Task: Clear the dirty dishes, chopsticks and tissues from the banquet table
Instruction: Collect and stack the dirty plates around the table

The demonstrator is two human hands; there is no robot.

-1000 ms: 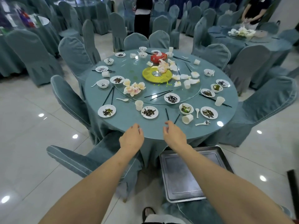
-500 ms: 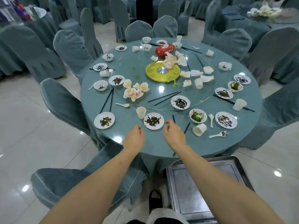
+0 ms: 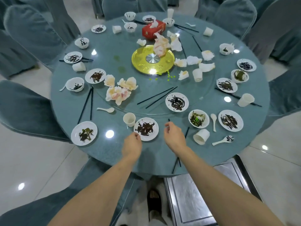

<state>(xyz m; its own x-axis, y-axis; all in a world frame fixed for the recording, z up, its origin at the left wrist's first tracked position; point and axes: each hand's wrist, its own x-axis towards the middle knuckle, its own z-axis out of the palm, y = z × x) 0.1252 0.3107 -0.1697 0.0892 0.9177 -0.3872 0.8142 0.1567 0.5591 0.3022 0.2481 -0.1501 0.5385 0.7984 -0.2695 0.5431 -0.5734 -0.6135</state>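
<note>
Now left hand point(image 3: 132, 145) fingertips touch near dirty plate point(image 3: 146, 129) rim, curl unclear; right hand point(image 3: 174, 136) loosely curled, empty.

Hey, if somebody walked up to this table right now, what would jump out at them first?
Probably the shiny gold turntable hub at the centre of the round table, with crumpled stained tissues scattered around it and a red tissue box behind. Nearer the edge, both hands reach for a dirty plate: the left hand at its rim, the right hand beside it.
</note>
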